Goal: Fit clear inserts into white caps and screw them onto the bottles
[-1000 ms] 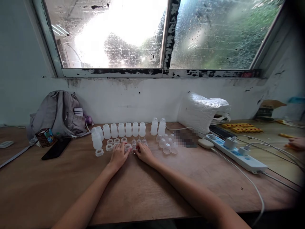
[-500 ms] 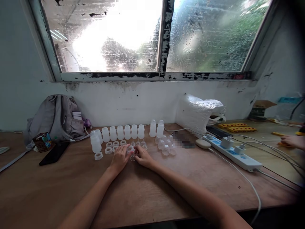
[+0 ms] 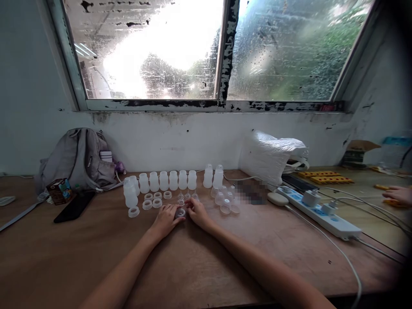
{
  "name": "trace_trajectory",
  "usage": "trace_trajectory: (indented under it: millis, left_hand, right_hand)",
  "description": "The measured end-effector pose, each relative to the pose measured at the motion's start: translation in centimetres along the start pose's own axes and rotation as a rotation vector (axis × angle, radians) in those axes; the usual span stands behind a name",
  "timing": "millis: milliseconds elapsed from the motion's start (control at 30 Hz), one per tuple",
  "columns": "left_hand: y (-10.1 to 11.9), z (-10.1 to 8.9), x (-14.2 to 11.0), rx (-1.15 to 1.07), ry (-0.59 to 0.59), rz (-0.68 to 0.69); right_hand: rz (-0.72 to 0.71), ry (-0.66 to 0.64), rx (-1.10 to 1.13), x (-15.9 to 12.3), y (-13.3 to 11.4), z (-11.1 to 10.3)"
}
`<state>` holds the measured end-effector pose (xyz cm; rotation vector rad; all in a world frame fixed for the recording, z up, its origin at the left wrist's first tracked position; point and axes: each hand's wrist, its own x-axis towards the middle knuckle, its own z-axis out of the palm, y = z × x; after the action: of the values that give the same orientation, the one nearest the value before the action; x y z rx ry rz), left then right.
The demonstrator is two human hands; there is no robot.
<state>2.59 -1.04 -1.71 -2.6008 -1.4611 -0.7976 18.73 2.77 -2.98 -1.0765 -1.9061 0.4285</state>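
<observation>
My left hand [image 3: 166, 220] rests on the table with thumb and fingers closed around a translucent bottle ring [image 3: 181, 213]. A teat seems to sit inside that ring, but it is too small to be sure. My right hand [image 3: 198, 213] is just to the right, apart from the ring. Its fingers are bent together beside several clear teats [image 3: 188, 195]; whatever is at their tips is too small to make out. More loose rings [image 3: 157, 203] lie left of the teats. Behind them stands a row of frosted baby bottles [image 3: 164, 180].
Two capped bottles [image 3: 208, 176] stand right of the row, with clear domed caps [image 3: 225, 209] in front. A power strip [image 3: 322, 214] with cables lies at right. A backpack [image 3: 75, 159], phone [image 3: 74, 207] and small carton [image 3: 60, 191] occupy the left. Another person's hand [image 3: 397, 194] shows far right.
The ring, raised between both hands before, is now down on the table in my left hand. My right hand has left it and moved toward the teats. The view has shifted slightly.
</observation>
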Motion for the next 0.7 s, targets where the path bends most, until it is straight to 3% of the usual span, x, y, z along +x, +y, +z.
trace_trajectory:
  millis: [300,700]
  left_hand:
    - [-0.20,0.20,0.09,0.013,-0.027,-0.006]
    - [0.39,-0.37,0.34,-0.141,0.062,-0.084]
  right_hand:
    - [-0.036,-0.025,-0.040,-0.12,0.12,0.05]
    - [-0.121,-0.062,-0.079,-0.35,-0.36,-0.08]
